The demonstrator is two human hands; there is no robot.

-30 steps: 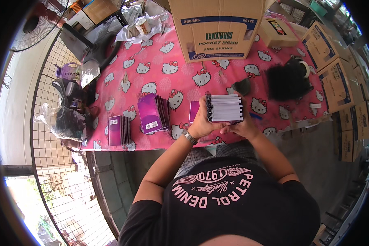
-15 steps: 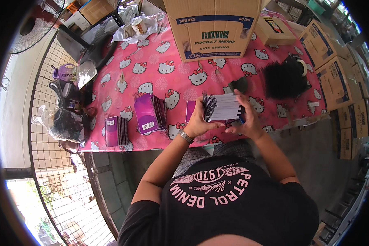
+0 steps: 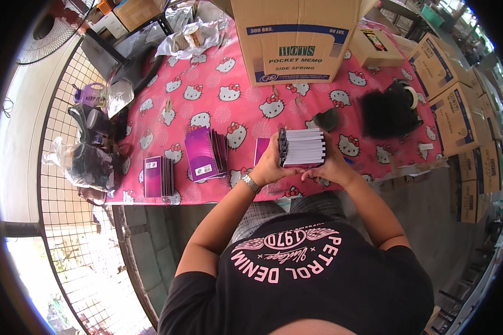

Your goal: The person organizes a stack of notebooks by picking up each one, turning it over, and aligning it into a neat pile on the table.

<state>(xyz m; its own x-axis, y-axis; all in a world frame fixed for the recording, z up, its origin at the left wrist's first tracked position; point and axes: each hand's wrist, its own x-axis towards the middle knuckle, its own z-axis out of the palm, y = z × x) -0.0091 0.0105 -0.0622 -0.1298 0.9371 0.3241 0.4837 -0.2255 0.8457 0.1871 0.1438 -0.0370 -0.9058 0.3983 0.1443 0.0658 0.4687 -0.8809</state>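
Between my two hands sits a stack of spiral notebooks [image 3: 304, 147], white page edges facing up and dark coils along its left side. My left hand [image 3: 271, 166] is closed round the coil side, a metal watch on its wrist. Round the right end wraps my right hand [image 3: 331, 163], and both thumbs nearly meet at the near edge. A purple notebook cover [image 3: 261, 149] shows just left of the left hand. Farther left are a fanned stack of purple notebooks [image 3: 202, 153] and a smaller purple stack [image 3: 158, 176].
A large cardboard box [image 3: 296, 44] stands at the back of the pink cartoon-patterned tablecloth [image 3: 229, 94]. To the right lie a black fuzzy-looking item [image 3: 385, 111] and a beige box [image 3: 376, 47]. Cartons [image 3: 455, 117] are piled beyond the right edge; plastic-wrapped things [image 3: 89, 164] crowd the left edge.
My right hand has closed in round the stack's right end. The notebooks now sit more evenly, their coils bunched closer together. The purple stacks stay put.
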